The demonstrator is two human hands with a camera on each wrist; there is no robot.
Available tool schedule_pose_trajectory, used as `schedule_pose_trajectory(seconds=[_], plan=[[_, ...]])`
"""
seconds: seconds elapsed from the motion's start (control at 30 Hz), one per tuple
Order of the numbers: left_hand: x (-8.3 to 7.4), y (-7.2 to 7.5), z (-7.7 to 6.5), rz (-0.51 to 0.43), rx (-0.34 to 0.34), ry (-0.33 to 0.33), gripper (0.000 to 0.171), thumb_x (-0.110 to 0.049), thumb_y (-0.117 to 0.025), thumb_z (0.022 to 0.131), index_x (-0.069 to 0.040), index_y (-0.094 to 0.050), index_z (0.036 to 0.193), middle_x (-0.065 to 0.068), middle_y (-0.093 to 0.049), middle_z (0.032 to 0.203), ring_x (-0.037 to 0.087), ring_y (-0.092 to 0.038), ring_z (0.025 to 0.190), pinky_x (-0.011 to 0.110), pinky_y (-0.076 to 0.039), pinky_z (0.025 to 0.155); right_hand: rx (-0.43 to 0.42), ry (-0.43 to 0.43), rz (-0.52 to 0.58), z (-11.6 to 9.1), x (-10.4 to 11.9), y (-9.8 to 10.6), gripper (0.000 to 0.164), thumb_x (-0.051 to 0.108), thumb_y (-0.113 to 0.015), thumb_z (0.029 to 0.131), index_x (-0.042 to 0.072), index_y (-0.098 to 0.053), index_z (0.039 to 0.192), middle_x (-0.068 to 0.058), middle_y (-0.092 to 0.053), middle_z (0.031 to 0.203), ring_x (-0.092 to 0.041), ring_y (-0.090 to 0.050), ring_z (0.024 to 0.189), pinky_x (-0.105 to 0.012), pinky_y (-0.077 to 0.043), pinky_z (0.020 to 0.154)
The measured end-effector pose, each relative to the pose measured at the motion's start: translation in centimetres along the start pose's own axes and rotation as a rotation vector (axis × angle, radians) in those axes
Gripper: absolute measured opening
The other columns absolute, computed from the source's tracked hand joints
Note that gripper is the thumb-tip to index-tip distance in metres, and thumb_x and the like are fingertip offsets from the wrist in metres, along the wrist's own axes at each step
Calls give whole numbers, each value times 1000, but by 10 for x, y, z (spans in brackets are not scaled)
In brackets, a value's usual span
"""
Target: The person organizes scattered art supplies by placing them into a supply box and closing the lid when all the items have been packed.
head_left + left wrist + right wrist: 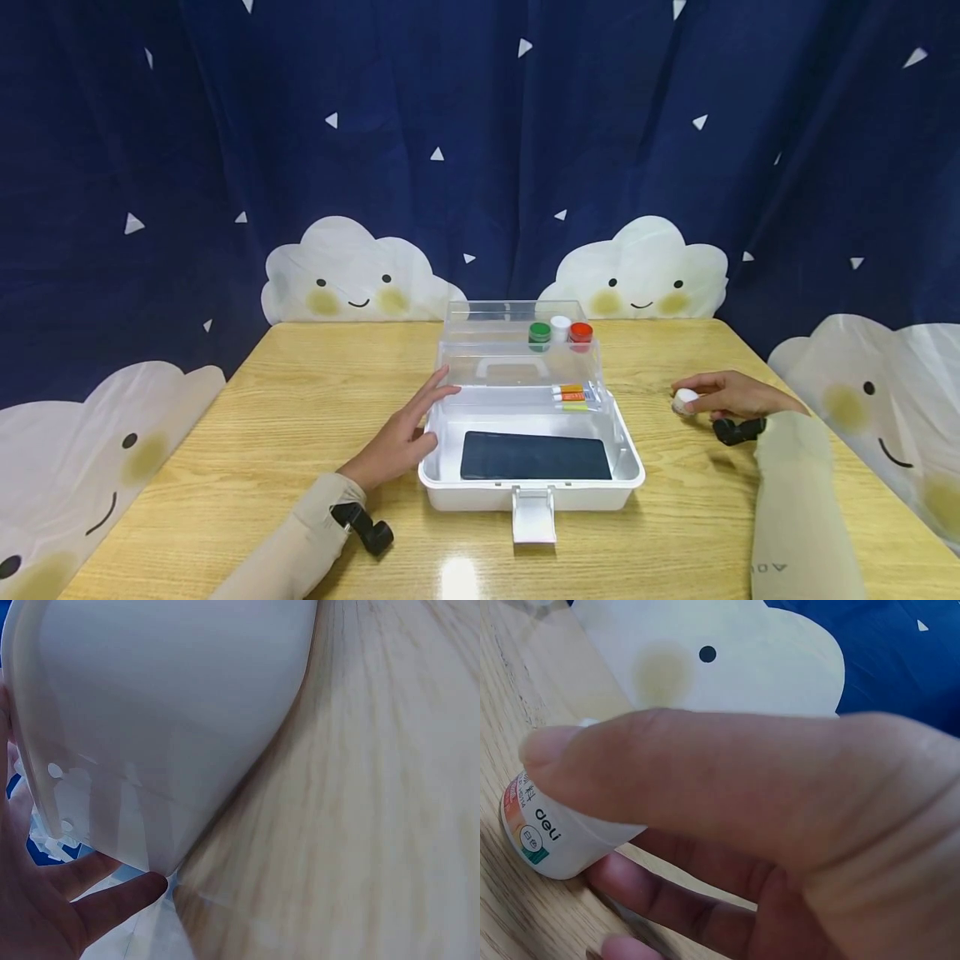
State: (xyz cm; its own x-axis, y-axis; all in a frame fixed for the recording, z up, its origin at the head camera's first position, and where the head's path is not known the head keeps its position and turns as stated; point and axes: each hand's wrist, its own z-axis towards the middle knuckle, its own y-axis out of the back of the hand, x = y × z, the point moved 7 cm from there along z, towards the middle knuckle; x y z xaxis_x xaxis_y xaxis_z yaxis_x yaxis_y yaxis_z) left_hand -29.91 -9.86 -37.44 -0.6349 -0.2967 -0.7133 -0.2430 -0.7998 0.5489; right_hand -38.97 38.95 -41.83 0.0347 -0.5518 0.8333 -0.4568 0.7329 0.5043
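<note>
A white plastic case [531,497] stands open on the wooden table, with its clear lid [480,312] raised at the back. My left hand [397,442] is at the case's left side, fingers extended; in the left wrist view the fingers [120,904] lie along the white wall. To the right of the case, my right hand [738,393] grips a small white paint jar [682,402]. Its label [540,832] reads "deli" in the right wrist view, and the jar is tilted, close to the tabletop.
Green [539,335], white [559,328] and red [581,335] jars show at the case's back right. Several paint tubes [576,397] lie in front of them. A dark flat panel [536,456] covers part of the case floor. The front latch [534,518] hangs down. A blue curtain [390,100] closes the back.
</note>
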Motion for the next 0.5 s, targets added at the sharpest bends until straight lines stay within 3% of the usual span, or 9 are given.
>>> schedule_pose_trajectory(seconds=[0.23,0.5], plan=[[2,-1,0,-1,8,-3,66,14,-47,80,-7,-42,143,13,-13,160,31,-38,130,24,-46,58,-7,-17,-3,0,-5,1,60,16,-66,90,-12,-41,137,-8,-68,112,-11,-61,88,-29,-51,67],[1,0,0,13,2,-8,66,14,-47,80,-8,-42,143,12,-13,160,30,-45,120,22,-40,51,-29,-31,-29,0,-4,3,60,18,-68,89,-11,-44,135,-9,-69,108,-15,-60,84,-26,-50,63]])
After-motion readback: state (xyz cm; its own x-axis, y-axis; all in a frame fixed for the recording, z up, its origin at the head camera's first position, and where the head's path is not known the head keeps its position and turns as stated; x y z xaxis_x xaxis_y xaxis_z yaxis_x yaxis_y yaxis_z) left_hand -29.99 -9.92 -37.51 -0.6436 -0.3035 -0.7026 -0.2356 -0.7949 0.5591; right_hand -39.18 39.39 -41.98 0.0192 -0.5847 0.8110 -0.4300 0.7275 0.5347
